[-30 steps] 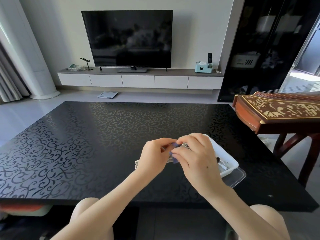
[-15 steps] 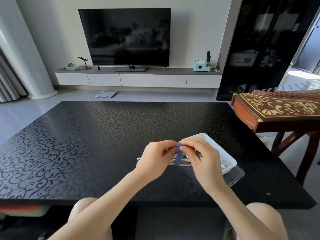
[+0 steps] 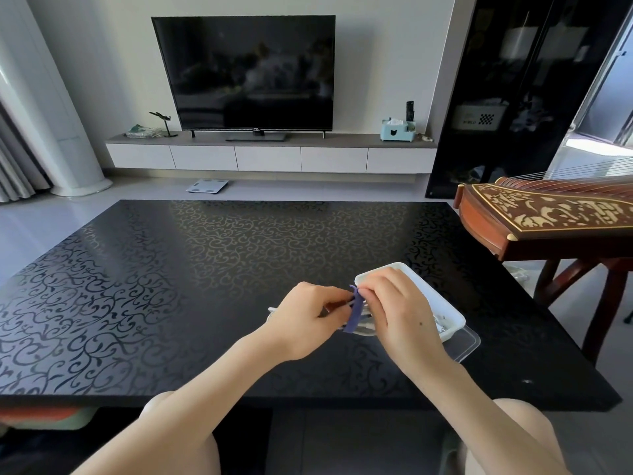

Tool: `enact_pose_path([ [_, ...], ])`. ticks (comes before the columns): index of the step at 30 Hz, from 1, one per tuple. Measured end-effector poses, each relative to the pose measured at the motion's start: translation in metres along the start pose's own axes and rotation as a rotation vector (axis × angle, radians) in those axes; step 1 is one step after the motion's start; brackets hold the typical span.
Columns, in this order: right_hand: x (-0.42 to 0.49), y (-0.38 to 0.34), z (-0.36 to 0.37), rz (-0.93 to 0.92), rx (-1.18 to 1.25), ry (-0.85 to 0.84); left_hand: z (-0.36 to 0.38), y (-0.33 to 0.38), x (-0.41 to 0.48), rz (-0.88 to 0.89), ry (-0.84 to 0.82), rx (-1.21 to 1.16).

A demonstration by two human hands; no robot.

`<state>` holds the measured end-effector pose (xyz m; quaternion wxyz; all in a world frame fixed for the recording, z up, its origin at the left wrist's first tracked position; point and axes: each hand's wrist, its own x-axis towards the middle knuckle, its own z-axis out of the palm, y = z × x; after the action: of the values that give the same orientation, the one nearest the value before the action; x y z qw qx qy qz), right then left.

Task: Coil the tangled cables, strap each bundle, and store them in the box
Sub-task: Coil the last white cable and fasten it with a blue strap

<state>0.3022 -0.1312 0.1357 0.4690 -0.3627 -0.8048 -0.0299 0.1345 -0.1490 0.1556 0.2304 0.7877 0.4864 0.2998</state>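
A coiled white cable bundle (image 3: 363, 329) is held just above the black table (image 3: 171, 286), mostly hidden between my hands. A purple strap (image 3: 355, 313) runs across the bundle, its upper end sticking up. My left hand (image 3: 305, 320) grips the bundle from the left. My right hand (image 3: 397, 310) pinches the strap's top end from the right. The white box (image 3: 442, 310) sits right behind my right hand, with more white cable showing inside.
A clear plastic lid (image 3: 466, 344) lies under the box near the table's front right. A wooden zither on a stand (image 3: 548, 224) stands at the table's right edge. A TV (image 3: 246, 73) and a low cabinet line the far wall.
The purple strap, hidden under my fingers a second ago, now shows as a long strip across the bundle. My right hand has shifted up to its top end.
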Motion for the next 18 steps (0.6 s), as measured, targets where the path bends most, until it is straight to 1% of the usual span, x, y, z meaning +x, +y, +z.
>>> enact_pose_path([
  [2,-0.001,0.003,-0.002,-0.019,-0.039,0.014,-0.003,0.000,-0.001,-0.034,-0.057,0.014],
  [5,-0.001,0.004,-0.005,-0.097,-0.093,0.035,-0.007,0.002,0.001,-0.165,-0.133,0.046],
  [8,0.002,-0.002,-0.005,-0.228,-0.152,0.057,-0.009,0.007,0.006,-0.302,-0.178,-0.027],
  [10,0.002,-0.002,-0.003,-0.241,-0.153,0.041,-0.008,0.012,0.010,-0.382,-0.230,-0.070],
  [12,0.002,-0.001,-0.002,-0.116,-0.075,0.021,-0.005,0.015,0.015,-0.456,-0.272,-0.086],
  [14,0.001,-0.003,0.000,0.121,0.055,0.025,0.001,0.016,0.018,-0.500,-0.256,-0.043],
  [16,-0.001,-0.007,0.008,0.406,0.216,0.037,0.009,0.016,0.018,-0.461,-0.193,0.082],
  [18,-0.002,-0.010,0.017,0.607,0.358,0.026,0.020,0.016,0.014,-0.394,-0.153,0.167],
])
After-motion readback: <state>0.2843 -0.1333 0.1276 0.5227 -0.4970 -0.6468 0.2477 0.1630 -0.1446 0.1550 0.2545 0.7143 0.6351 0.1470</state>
